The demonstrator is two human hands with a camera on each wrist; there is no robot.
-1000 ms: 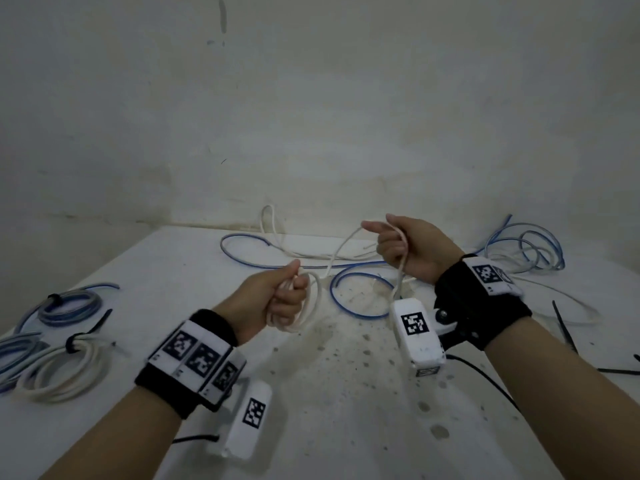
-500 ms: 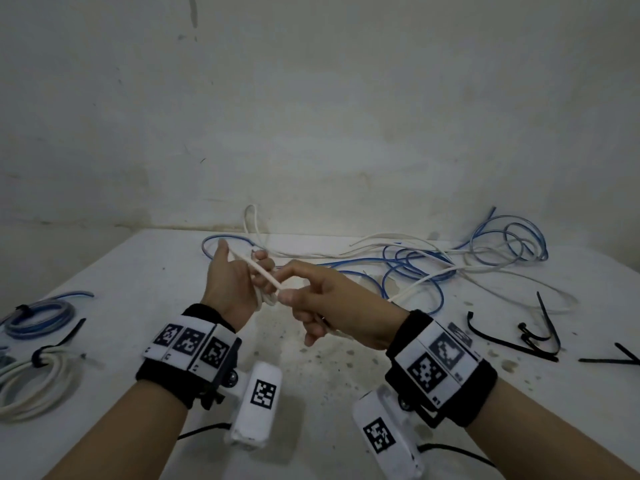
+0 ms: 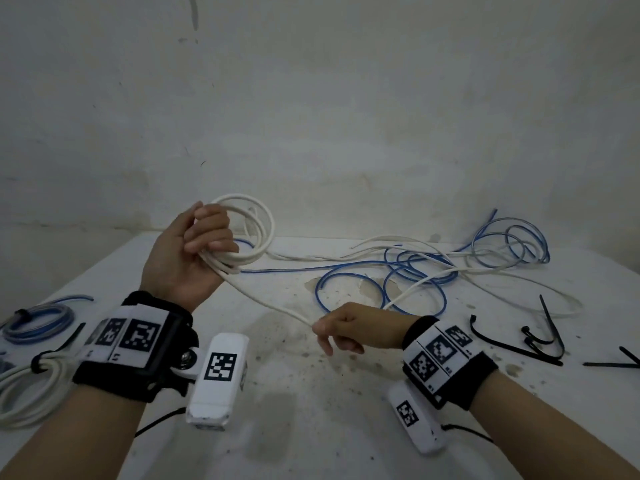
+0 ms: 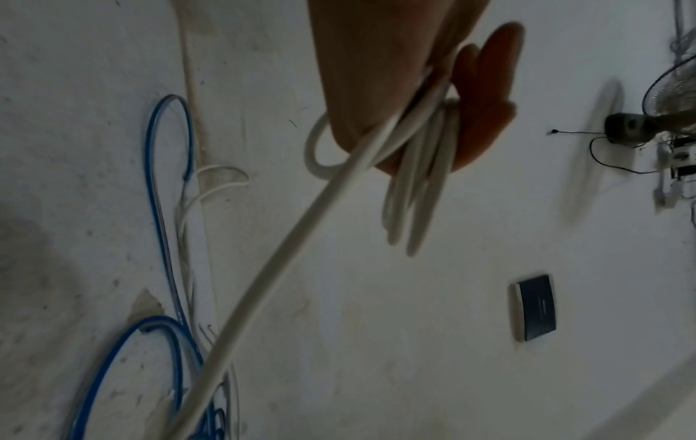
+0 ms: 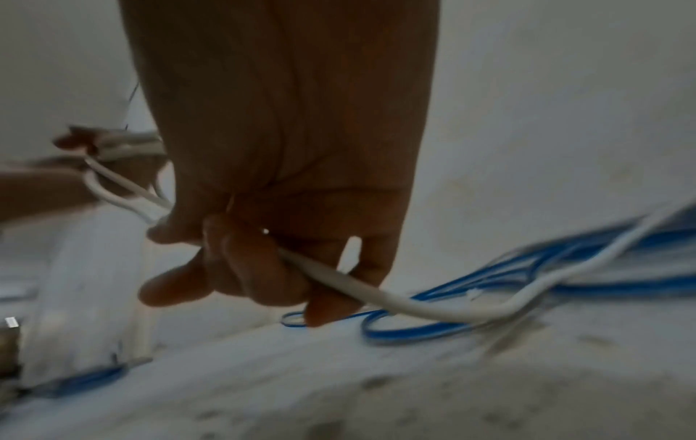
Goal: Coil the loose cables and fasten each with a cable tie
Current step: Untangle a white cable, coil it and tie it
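My left hand (image 3: 201, 244) is raised above the table and grips several loops of the white cable (image 3: 258, 233), which show as hanging loops (image 4: 418, 178) in the left wrist view. From the coil a straight run of the same cable (image 3: 273, 303) slopes down to my right hand (image 3: 341, 329). The right hand (image 5: 263, 262) has its fingers curled round the cable (image 5: 395, 300), low over the table. Beyond it the cable trails off right into a tangle of loose blue cable (image 3: 408, 271) and white cable. Black cable ties (image 3: 526, 344) lie at the right.
Two tied coils lie at the left edge: a blue one (image 3: 41, 318) and a white one (image 3: 31, 389). More loose blue loops (image 3: 512, 240) sit at the back right by the wall. The white table (image 3: 311, 410) is stained in front of me.
My left hand has risen and turned with more white loops in it. My right hand has drawn back from the left hand, down and to the right, sliding along the cable.
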